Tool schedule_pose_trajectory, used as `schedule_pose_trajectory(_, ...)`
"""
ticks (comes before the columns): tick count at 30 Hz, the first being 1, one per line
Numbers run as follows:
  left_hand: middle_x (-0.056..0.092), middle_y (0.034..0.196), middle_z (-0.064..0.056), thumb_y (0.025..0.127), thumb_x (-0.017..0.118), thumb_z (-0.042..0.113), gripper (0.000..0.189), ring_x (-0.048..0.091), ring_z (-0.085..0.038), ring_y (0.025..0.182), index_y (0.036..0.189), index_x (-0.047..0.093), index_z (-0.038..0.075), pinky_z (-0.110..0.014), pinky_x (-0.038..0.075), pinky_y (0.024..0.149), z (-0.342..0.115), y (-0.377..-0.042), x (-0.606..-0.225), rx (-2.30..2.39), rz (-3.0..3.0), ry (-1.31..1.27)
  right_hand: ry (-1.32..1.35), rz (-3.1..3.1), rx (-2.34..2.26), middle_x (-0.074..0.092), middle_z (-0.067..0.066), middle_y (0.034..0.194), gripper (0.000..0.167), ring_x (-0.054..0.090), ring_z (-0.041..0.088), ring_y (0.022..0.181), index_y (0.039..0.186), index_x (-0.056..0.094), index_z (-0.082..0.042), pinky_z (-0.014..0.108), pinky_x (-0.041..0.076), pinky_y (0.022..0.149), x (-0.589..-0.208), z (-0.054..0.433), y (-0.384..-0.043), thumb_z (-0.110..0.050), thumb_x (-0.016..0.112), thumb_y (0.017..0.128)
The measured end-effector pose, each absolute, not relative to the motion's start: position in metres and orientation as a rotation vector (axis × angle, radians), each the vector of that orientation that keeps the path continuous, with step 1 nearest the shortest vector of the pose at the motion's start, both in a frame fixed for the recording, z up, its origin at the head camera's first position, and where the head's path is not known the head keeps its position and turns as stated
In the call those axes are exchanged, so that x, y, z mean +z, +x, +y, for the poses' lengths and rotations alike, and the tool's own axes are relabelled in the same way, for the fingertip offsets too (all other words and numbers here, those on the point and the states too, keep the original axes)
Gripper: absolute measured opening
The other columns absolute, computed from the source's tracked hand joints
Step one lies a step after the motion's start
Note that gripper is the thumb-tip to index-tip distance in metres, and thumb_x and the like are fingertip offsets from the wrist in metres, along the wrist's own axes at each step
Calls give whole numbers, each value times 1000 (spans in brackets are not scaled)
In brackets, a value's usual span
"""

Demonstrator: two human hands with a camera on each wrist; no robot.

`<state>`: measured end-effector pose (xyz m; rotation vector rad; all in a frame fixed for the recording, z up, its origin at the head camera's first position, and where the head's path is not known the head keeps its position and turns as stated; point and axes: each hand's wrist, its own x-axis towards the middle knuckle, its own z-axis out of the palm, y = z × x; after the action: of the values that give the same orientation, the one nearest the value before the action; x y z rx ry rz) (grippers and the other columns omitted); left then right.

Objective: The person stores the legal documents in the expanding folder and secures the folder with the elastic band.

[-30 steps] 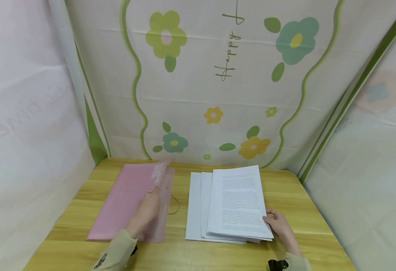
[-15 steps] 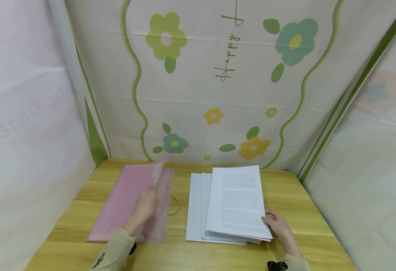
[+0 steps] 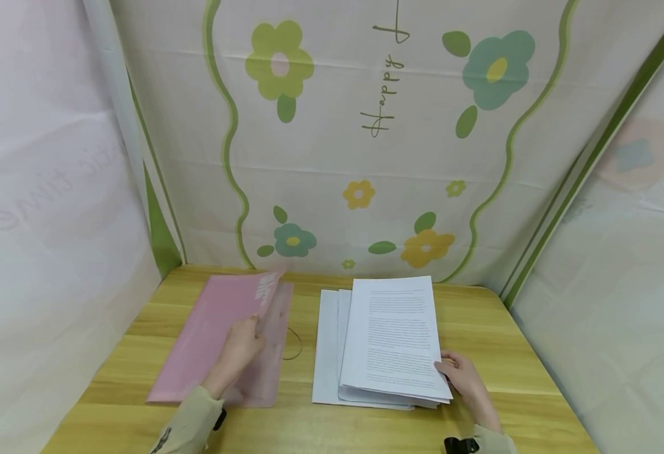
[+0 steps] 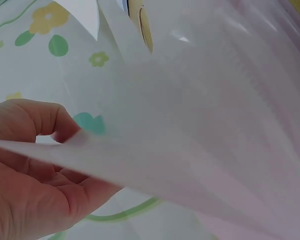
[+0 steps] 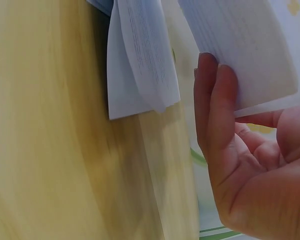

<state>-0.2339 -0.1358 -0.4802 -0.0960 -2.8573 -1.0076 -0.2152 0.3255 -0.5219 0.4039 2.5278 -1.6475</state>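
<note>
Now, left hand (image 3: 239, 345): you pinch the right-hand edge of the upper cover of the translucent pink plastic folder (image 3: 201, 347) between thumb and fingers, so the cover stands raised off the back panel.
Pink folder: it lies on your left on the yellow-brown wood-grain table (image 3: 377, 434), white lettering near the top of its cover; a thin loop of cord (image 3: 301, 343) shows just beside its right edge.
Right hand (image 3: 462, 373): you grip the lower right edge of the printed white paper sheets (image 3: 402, 334), fingers on one face and thumb on the other — the right wrist view shows that corner clear of the pages beneath.
Lower papers: more white sheets (image 3: 326, 347) lie under the printed ones, spread out toward the folder; whether any are bound together, you cannot tell from here.
Step in hand: it looks as if you are parting the folder while taking up the top sheets; the white paper in the head view lies outside the folder.
Next move: it probably calls for a wide gap under the cover and sheets kept together and level — a loose corner could catch on the thin plastic.
</note>
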Motion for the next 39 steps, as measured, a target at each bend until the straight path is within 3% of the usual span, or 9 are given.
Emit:
schedule_pose_trajectory(3, 35, 60, -1, 79, 56, -6, 35, 25, -8, 47, 112, 64, -15, -18, 24, 44, -139, -234, -480, -1031, -2838, -101, 410, 2512, -1657, 74, 11, 93, 41, 65, 11, 68, 130, 50, 14, 26, 51, 59, -522, 323, -216, -7, 56, 96)
schedule_pose_trajectory(5, 55, 64, -12, 80, 57, -5, 35, 22, -8, 46, 113, 65, -15, -18, 22, 44, -142, -234, -480, -1072, -2825, -100, 414, 2499, -1663, 74, 11, 95, 42, 65, 12, 70, 131, 49, 14, 27, 52, 60, -522, 321, -216, -7, 56, 96)
schedule_pose_trajectory(7, 70, 86, -27, 81, 57, -3, 40, 21, -8, 45, 118, 63, -17, -19, 21, 43, -145, -234, -480, -1112, -2809, -96, 420, 2492, -1664, 74, 11, 96, 42, 65, 12, 71, 132, 49, 13, 27, 52, 60, -521, 319, -216, -8, 56, 96)
schedule_pose_trajectory(10, 64, 122, -35, 82, 56, 0, 45, 20, -7, 45, 123, 60, -17, -19, 21, 43, -148, -235, -480, -1148, -2787, -78, 420, 2475, -1683, 74, 12, 98, 42, 66, 13, 73, 132, 49, 13, 28, 53, 61, -521, 315, -217, -8, 57, 96)
schedule_pose_trajectory(16, 70, 113, -29, 79, 57, 1, 43, 28, -8, 50, 119, 65, -13, -21, 26, 45, -148, -234, -477, -1144, -2716, -16, 395, 2456, -1720, 73, 7, 90, 40, 65, 13, 70, 130, 52, 12, 28, 52, 59, -523, 310, -218, -7, 58, 95)
schedule_pose_trajectory(21, 74, 105, -24, 78, 60, 4, 38, 64, -19, 67, 113, 70, -8, -27, 45, 55, -149, -232, -478, -1109, -2653, 44, 383, 2434, -1739, 74, 8, 91, 39, 65, 13, 70, 129, 52, 12, 28, 53, 59, -526, 306, -220, -8, 58, 96)
schedule_pose_trajectory(23, 74, 106, -22, 79, 61, 6, 37, 73, -28, 85, 113, 71, -7, -33, 54, 64, -150, -231, -478, -1128, -2633, 64, 377, 2428, -1742, 74, 9, 93, 39, 66, 13, 70, 129, 52, 12, 28, 53, 59, -527, 304, -221, -8, 58, 96)
schedule_pose_trajectory(28, 73, 111, -20, 82, 63, 7, 36, 73, -34, 98, 115, 71, -4, -43, 59, 78, -153, -231, -478, -1221, -2587, 105, 356, 2408, -1751, 74, 8, 91, 38, 66, 13, 69, 128, 52, 12, 28, 53, 59, -528, 299, -221, -8, 57, 96)
schedule_pose_trajectory(39, 76, 100, -21, 83, 63, 8, 33, 74, -33, 93, 112, 73, -4, -44, 58, 79, -158, -232, -477, -1250, -2580, 119, 294, 2346, -1797, 72, 4, 84, 42, 64, 11, 65, 130, 47, 16, 26, 52, 57, -526, 290, -220, -4, 55, 95)
